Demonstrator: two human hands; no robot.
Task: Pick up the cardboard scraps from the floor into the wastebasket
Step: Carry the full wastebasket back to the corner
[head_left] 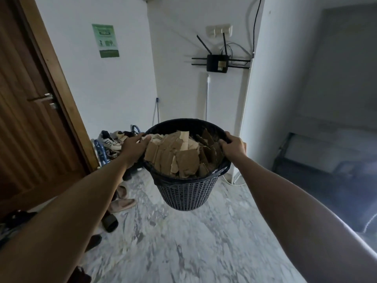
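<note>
A dark mesh wastebasket lined with a black bag hangs in the air in front of me, above the marble floor. It is heaped with brown cardboard scraps up to the rim. My left hand grips the rim on its left side, and my right hand grips the rim on its right side. No scraps show on the visible floor.
A wooden door stands at the left. Shoes and sandals lie along the left wall. A router hangs on the far wall above a white pole. A dark doorway with furniture opens at the right.
</note>
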